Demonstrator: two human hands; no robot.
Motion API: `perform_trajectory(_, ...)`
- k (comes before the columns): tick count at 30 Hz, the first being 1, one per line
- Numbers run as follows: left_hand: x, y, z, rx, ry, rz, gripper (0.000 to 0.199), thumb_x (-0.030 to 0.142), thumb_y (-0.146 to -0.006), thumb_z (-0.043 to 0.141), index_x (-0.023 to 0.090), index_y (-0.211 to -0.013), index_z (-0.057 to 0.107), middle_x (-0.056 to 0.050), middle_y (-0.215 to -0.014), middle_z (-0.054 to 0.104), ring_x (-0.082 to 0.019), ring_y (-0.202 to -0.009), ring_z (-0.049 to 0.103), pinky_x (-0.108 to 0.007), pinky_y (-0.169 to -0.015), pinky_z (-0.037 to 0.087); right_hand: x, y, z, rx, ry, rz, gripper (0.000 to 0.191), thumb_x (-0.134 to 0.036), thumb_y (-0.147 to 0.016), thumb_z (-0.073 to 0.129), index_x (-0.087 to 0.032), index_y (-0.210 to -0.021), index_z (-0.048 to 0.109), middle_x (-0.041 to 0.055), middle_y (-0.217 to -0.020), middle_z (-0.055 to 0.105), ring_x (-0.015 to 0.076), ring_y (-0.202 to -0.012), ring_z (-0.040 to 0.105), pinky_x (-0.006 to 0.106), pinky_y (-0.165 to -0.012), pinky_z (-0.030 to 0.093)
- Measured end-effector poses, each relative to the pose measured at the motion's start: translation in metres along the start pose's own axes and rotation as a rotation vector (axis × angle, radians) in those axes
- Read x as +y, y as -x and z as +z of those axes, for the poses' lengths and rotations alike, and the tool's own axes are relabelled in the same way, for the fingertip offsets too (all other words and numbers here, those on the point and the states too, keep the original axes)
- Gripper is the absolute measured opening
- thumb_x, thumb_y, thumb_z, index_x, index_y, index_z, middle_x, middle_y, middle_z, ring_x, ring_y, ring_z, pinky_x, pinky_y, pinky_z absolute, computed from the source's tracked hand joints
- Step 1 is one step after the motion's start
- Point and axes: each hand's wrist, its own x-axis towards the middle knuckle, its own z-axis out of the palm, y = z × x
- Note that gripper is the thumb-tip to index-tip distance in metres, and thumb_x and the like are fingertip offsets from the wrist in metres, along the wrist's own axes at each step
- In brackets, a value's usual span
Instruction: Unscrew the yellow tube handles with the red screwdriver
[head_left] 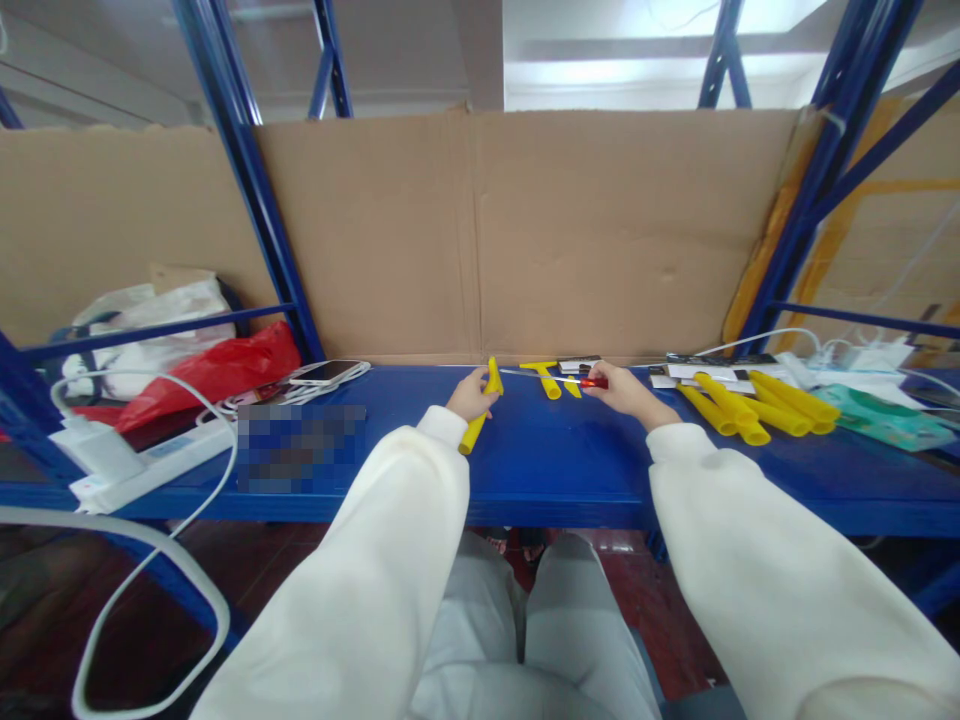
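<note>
My left hand (471, 395) is closed around a yellow T-shaped plastic handle (474, 434), whose round end points down toward me. In my right hand (619, 388) is a screwdriver (595, 383) with a red handle. Its long thin metal shaft points left, with the tip close to the head of the held yellow piece; whether they touch I cannot tell. A second yellow T-shaped handle (550, 384) lies on the blue table behind the shaft. Beside it is a small yellow piece (574, 388), partly hidden near the screwdriver.
Several yellow tubular handles (720, 405) lie in a pile at the right, by black-and-white strips (705, 375) and a green plastic bag (885, 418). At left are a phone (328, 372), a white power strip (161, 465) and a red bag (217, 375). Cardboard (585, 235) stands behind the blue shelf (420, 480).
</note>
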Motion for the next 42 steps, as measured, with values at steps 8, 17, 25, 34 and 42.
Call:
perform_trajectory(8,0.000,0.000,0.002,-0.016,0.009,0.017,0.060,0.008,-0.090,0.061,0.017,-0.147,0.047,-0.017,-0.142,0.062,-0.005,-0.047,0.062,-0.018,-0.043,0.050,-0.004,0.002,-0.001,0.001,0.033,0.012,0.011,-0.022,-0.082,0.063,-0.023,-0.094,0.062,0.0072,-0.098,0.075,0.0234,-0.090,0.069,0.034,-0.085,0.052)
perform_trajectory(17,-0.001,0.000,0.003,-0.021,0.005,0.029,0.058,0.009,-0.089,0.060,0.017,-0.145,0.049,-0.017,-0.139,0.064,-0.005,-0.048,0.063,-0.018,-0.042,0.049,-0.004,0.002,-0.001,-0.006,0.057,0.015,0.013,-0.025,-0.083,0.062,-0.023,-0.096,0.062,0.0074,-0.097,0.075,0.0233,-0.087,0.068,0.035,-0.084,0.051)
perform_trajectory(25,-0.001,-0.001,0.004,-0.011,0.010,0.017,0.055,0.008,-0.090,0.059,0.015,-0.143,0.048,-0.015,-0.135,0.066,-0.002,-0.042,0.055,-0.017,-0.039,0.045,0.002,-0.001,0.002,0.047,0.035,-0.044,0.010,-0.022,-0.080,0.068,-0.023,-0.087,0.061,0.0052,-0.089,0.075,0.0218,-0.081,0.068,0.031,-0.076,0.051)
perform_trajectory(34,-0.001,-0.002,0.004,-0.012,-0.004,0.014,0.057,0.009,-0.091,0.060,0.015,-0.146,0.047,-0.016,-0.142,0.062,-0.004,-0.048,0.061,-0.017,-0.041,0.046,0.008,-0.003,0.005,0.071,0.027,-0.080,0.010,-0.023,-0.079,0.068,-0.024,-0.087,0.062,0.0036,-0.083,0.074,0.0206,-0.077,0.066,0.029,-0.070,0.049)
perform_trajectory(42,-0.001,-0.001,0.003,-0.007,-0.011,0.031,0.056,0.008,-0.090,0.061,0.014,-0.145,0.049,-0.017,-0.140,0.063,-0.006,-0.049,0.064,-0.018,-0.043,0.048,0.007,-0.002,0.006,0.062,0.026,-0.064,0.011,-0.023,-0.080,0.068,-0.024,-0.088,0.061,0.0036,-0.085,0.074,0.0200,-0.077,0.067,0.029,-0.072,0.050)
